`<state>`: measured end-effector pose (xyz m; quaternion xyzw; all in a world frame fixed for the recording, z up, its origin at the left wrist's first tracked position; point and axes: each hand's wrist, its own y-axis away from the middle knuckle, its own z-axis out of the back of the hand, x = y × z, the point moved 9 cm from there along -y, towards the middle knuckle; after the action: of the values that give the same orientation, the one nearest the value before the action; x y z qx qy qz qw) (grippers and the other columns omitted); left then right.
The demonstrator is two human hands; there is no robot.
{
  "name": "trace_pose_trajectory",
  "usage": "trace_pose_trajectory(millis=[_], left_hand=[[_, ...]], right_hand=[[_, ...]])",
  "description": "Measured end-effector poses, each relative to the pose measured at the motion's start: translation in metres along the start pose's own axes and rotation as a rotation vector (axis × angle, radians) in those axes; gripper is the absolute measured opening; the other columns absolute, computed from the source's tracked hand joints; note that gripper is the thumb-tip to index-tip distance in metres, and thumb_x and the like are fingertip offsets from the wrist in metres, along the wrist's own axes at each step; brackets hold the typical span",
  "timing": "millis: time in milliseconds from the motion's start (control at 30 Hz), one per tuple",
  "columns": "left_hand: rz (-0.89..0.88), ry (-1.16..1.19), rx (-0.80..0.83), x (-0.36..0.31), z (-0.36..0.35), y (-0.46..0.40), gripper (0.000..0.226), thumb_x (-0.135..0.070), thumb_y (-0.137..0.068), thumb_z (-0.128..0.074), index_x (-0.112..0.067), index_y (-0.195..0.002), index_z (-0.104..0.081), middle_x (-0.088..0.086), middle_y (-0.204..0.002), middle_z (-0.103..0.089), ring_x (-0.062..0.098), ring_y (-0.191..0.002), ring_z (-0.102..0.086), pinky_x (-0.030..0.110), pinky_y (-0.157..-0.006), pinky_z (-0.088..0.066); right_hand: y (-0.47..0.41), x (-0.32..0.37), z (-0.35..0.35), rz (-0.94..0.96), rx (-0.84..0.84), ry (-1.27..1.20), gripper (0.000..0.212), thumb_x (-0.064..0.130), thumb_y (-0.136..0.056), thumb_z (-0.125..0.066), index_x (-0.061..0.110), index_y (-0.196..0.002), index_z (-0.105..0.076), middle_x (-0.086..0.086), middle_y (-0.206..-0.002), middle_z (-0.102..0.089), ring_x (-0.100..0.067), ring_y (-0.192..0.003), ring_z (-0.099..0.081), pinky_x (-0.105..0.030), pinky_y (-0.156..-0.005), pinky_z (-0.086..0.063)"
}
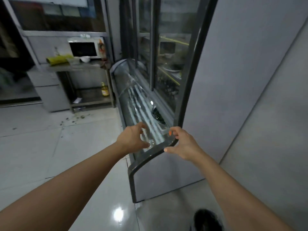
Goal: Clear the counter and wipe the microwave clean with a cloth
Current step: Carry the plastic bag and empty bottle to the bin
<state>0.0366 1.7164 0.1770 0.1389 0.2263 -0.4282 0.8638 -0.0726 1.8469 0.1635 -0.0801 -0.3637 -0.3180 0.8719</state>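
Note:
The white microwave (84, 49) stands far off at the back left on a steel counter (86, 66). In front of it lie a yellow-green cloth (57, 60), a clear container (73, 60) and a white bowl (85, 59). Both my arms reach forward to the near corner of a glass display case (141, 104). My left hand (133, 139) hovers over the curved glass with its fingers spread and bent, holding nothing I can make out. My right hand (181, 144) has its thumb and forefinger apart on either side of the case's dark frame (160, 151).
A yellow bottle (104, 89) stands on the counter's lower shelf. Crumbs are scattered on the glossy tiled floor (50, 139) in front of the counter. A grey wall (250, 97) runs along the right. A dark shoe (206, 219) shows at the bottom.

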Motion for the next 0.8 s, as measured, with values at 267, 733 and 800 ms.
trace_pose_trajectory(millis=[267, 733, 800], left_hand=[[0.187, 0.047, -0.131, 0.116, 0.072, 0.026, 0.066, -0.035, -0.075, -0.076, -0.027, -0.131, -0.042, -0.002, -0.127, -0.056, 0.016, -0.1, -0.058, 0.036, -0.081, -0.056], [0.336, 0.126, -0.246, 0.329, 0.209, 0.043, 0.065, -0.032, -0.075, -0.075, -0.023, -0.132, -0.043, 0.0, -0.127, -0.056, 0.017, -0.099, -0.059, 0.031, -0.079, -0.053], [0.352, 0.135, -0.241, 0.357, 0.225, 0.042, 0.065, -0.032, -0.076, -0.075, -0.023, -0.132, -0.043, 0.001, -0.126, -0.055, 0.018, -0.1, -0.059, 0.032, -0.079, -0.054]], right_hand=[[-0.037, 0.11, -0.071, 0.149, 0.098, 0.053, 0.083, 0.027, -0.076, -0.076, 0.026, -0.143, -0.029, 0.002, -0.146, -0.037, -0.016, -0.132, -0.038, -0.031, -0.101, -0.037], [-0.123, 0.295, -0.218, 0.243, 0.174, 0.069, 0.084, 0.032, -0.073, -0.078, 0.027, -0.141, -0.03, 0.001, -0.143, -0.039, -0.015, -0.127, -0.042, -0.031, -0.1, -0.04], [-0.135, 0.319, -0.234, 0.254, 0.172, 0.067, 0.082, 0.032, -0.073, -0.078, 0.026, -0.141, -0.031, 0.0, -0.143, -0.04, -0.015, -0.127, -0.042, -0.031, -0.1, -0.04]])
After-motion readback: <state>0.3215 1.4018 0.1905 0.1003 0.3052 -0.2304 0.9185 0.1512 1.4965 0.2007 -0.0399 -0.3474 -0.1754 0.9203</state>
